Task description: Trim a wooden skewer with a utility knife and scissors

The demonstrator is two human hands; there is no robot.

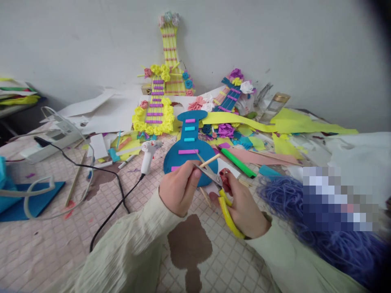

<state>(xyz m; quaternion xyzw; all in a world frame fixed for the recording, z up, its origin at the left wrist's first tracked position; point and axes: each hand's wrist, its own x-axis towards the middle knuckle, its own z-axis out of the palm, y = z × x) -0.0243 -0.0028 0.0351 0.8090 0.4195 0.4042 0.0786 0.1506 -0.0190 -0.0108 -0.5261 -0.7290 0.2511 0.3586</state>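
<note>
My left hand [182, 188] pinches a short pale wooden stick [211, 161], whose far end points up to the right. Yellow-handled scissors [229, 219] are in my right hand [247, 206], with their blades apart and crossing at the stick. Whether the blades touch the stick, I cannot tell. Just beyond my hands lies a blue guitar-shaped cutout [171, 158]. Pink and light-blue strips [188, 151] run across its neck and body. My hands and the scissors cover its lower part.
A white glue gun [148, 158] with a black cord stands left of the cutout. Decorated paper guitars [170, 49] lean at the back wall. A green roll [238, 162], yellow crepe paper [293, 122] and blue-purple yarn [284, 199] lie to the right. A power strip [51, 144] is at left.
</note>
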